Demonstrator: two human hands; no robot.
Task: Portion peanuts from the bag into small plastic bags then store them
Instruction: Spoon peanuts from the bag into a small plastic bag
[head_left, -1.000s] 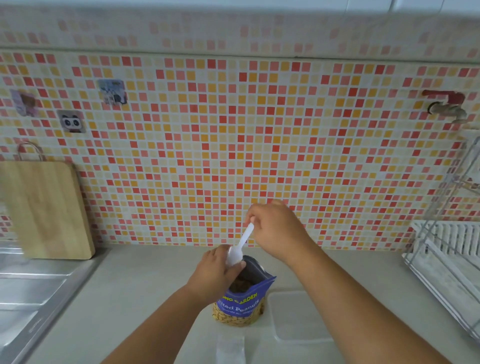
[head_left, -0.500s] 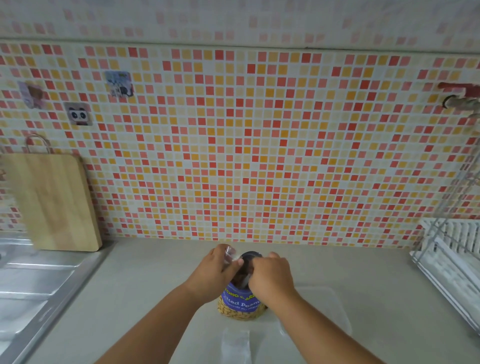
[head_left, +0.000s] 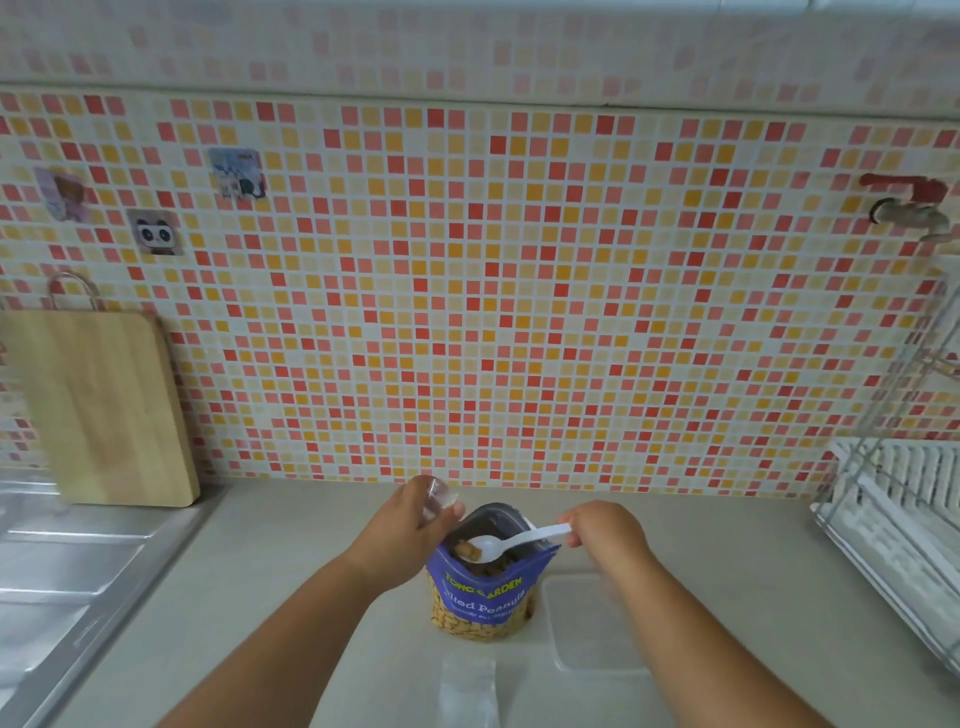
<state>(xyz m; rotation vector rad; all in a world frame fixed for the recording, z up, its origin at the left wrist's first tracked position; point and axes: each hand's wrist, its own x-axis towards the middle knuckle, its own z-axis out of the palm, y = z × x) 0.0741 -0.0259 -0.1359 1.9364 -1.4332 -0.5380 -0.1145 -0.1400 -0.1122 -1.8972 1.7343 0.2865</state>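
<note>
Nearest me, a stack of small plastic bags (head_left: 467, 693) lay flat on the bench (head_left: 291, 561), just in front of the peanut bag (head_left: 483, 597). A clear lidded container (head_left: 587, 629) sat beside them, to the right of the peanut bag. The peanut bag stood upright, mouth open, centre of the bench. My left hand (head_left: 410, 530) had its grip closed around a small clear plastic bag (head_left: 439, 498), held at the left edge of the peanut bag's mouth, forearm angled in from lower left. My right hand (head_left: 605, 530) had a narrow pinch grip on the handle end of a white plastic spoon (head_left: 511, 543), wrist bent down, forearm coming in from lower right. The spoon lay roughly level over the bag mouth, bowl pointing left, a few peanuts (head_left: 464, 550) in it. Further back: sink drainboard (head_left: 62, 566) at left, wooden cutting board (head_left: 98, 405) leaning on the tiled wall (head_left: 493, 291), dish rack (head_left: 898, 493) at right, tap (head_left: 909, 205) on the wall above it.
</note>
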